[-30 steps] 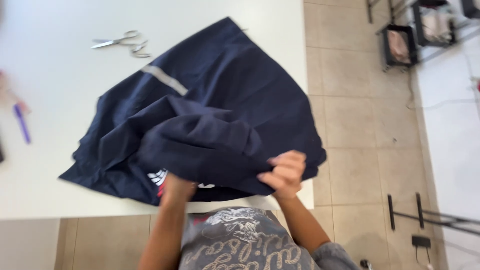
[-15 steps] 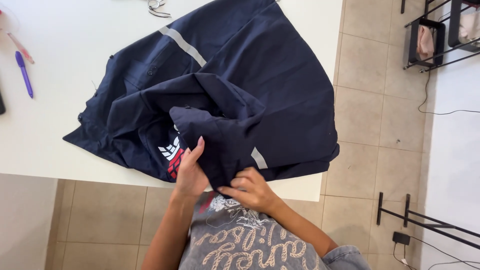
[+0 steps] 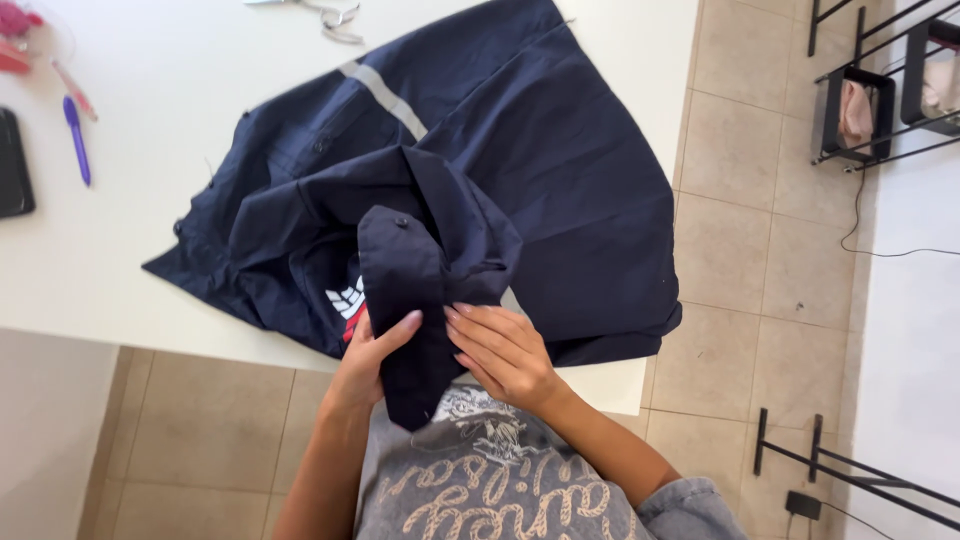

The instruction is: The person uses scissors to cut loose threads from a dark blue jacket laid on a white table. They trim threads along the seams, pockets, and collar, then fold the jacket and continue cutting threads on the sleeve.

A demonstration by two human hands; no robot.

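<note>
One navy garment point(image 3: 520, 170), a work shirt or jacket by the look of its buttons and grey reflective stripe point(image 3: 385, 95), lies spread and rumpled across the near right part of a white table point(image 3: 150, 270). Its far edge reaches toward the table's back; its right side runs to the table edge and a fold hangs slightly over the near edge. A white and red printed emblem point(image 3: 348, 300) shows partly among the folds, just left of the raised section.

Raised section: a long narrow flap point(image 3: 405, 300) of the same cloth, with one small button near its top, is lifted from the heap and drops past the table edge toward the person's grey lettered top point(image 3: 480, 490).

Left hand point(image 3: 372, 345): fingers and thumb closed on the flap's left edge, index finger laid across the cloth.

Right hand point(image 3: 500, 350): fingers close together and extended, lying on the flap's right edge and pinching the cloth there.

Other items on the table: scissors point(image 3: 335, 15) at the far edge, just beyond the garment; a purple pen point(image 3: 77, 140) and a pink pen point(image 3: 72, 88) far left; a dark flat device point(image 3: 14, 165) at the left border.

Surroundings: beige tiled floor point(image 3: 740, 250) to the right, with black metal racks point(image 3: 870, 90) at upper right and a black metal stand point(image 3: 850, 480) at lower right.
</note>
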